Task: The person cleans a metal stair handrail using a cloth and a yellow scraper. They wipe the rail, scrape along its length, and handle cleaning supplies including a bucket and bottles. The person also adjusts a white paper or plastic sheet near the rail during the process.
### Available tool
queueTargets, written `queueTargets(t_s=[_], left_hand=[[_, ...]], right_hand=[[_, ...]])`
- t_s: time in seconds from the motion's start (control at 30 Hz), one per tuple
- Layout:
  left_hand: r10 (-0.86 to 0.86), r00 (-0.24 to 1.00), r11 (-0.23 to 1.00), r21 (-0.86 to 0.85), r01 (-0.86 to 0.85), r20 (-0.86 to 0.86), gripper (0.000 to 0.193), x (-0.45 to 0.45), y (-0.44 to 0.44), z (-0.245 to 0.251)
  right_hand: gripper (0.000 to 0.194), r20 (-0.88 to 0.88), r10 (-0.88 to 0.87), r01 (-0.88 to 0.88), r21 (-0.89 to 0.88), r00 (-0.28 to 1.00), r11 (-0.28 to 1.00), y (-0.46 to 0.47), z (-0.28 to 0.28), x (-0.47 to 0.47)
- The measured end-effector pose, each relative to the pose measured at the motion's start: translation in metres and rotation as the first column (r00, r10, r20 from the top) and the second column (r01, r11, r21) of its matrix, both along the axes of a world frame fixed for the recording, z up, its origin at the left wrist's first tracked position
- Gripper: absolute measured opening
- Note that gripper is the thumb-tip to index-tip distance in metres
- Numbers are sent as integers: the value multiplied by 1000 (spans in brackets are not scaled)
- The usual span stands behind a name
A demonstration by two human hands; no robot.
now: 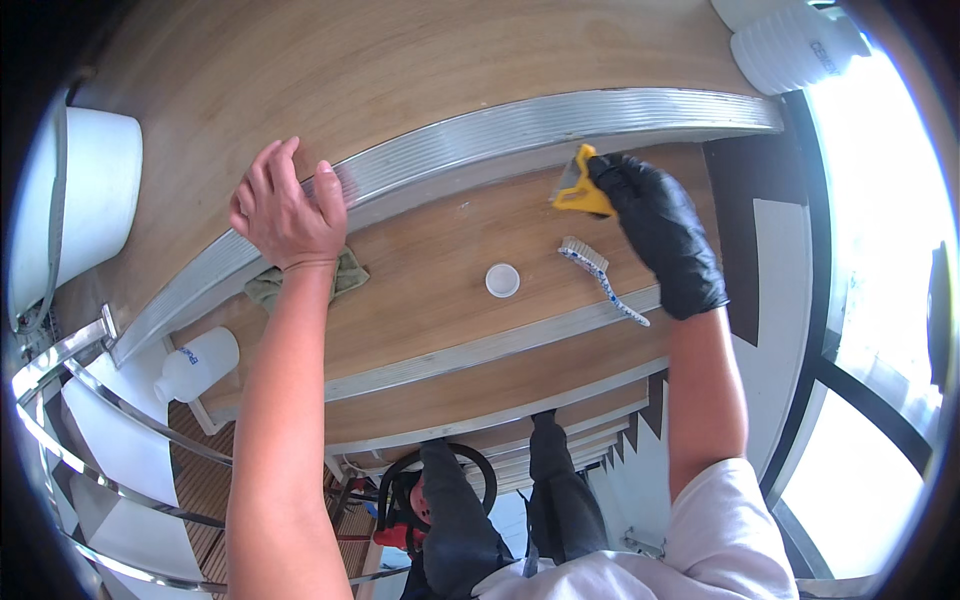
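My bare left hand (289, 206) is at the ribbed metal nosing (465, 146) of the upper wooden step, fingers apart and holding nothing. Whether its palm rests on the metal cannot be told. In a black glove, my right hand (660, 232) grips a yellow scraper (581, 191) just below the nosing's right part, blade side facing left. On the tread beneath lie a scrub brush (600, 274) with a blue-and-white patterned handle and a small white round cap (502, 280). A folded green cloth (349, 276) lies partly behind my left wrist.
A white plastic bottle (199, 364) lies on its side at the tread's left end, near a curved metal railing (142, 495). On the upper surface stand a white tub (101, 187) and a ribbed white container (795, 49). Glazing (870, 225) borders the right; more steps descend below.
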State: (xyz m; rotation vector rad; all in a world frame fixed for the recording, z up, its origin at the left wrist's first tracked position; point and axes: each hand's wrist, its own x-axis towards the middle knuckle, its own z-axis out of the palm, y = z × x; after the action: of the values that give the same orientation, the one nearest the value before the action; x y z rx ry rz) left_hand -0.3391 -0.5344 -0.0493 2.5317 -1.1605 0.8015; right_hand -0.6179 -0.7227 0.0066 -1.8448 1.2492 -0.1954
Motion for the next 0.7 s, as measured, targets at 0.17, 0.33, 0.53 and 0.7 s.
queueTargets(t_s=[0.17,0.33,0.53,0.7], left_hand=[[6,1000,1000,5,-6,17,42,0,1,0],[0,1000,1000,-2,0,22,41,1,2,-3],[-2,1000,1000,-10,3,15,40,2,3,-4],[12,1000,1000,2,-12,2,41,3,3,-5]], right_hand=[[33,-312,347,-461,-468,885,754,-36,27,3],[33,-516,363,-561,-300,776,772,-47,43,29],[28,-459,339,-530,-393,821,752,-49,26,22],[27,-424,392,-563,-431,816,705,-51,22,21]])
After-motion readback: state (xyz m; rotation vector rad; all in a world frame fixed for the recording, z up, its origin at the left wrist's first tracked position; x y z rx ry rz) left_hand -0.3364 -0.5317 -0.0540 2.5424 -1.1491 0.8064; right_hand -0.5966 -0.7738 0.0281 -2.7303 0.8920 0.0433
